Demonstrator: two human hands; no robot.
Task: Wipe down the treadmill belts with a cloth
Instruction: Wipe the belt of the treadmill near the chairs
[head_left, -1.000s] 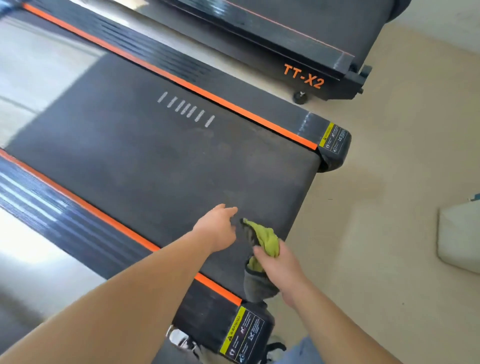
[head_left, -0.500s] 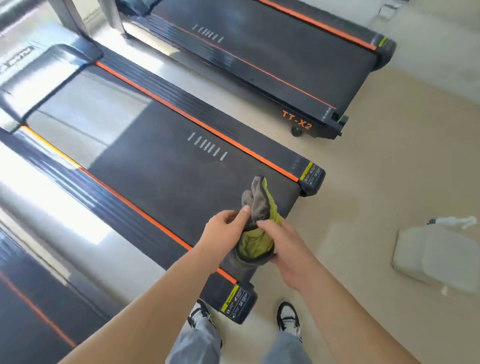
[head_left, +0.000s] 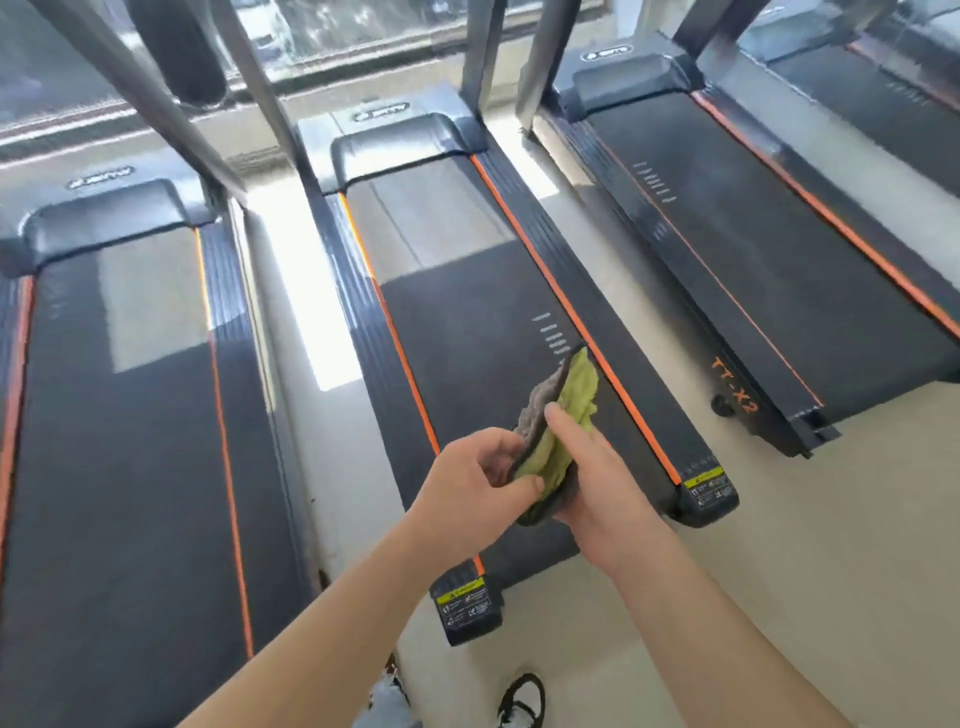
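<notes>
My left hand and right hand both pinch the cloth; the belt runs lengthwise away beneath them.

The middle treadmill belt offers open passage forward to its motor cover, hemmed by side rails, with slanted steel uprights crossing above the far end.

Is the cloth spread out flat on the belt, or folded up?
Folded up. The cloth is held off the belt by the left hand and right hand, grey layer wrapped round green.
</notes>
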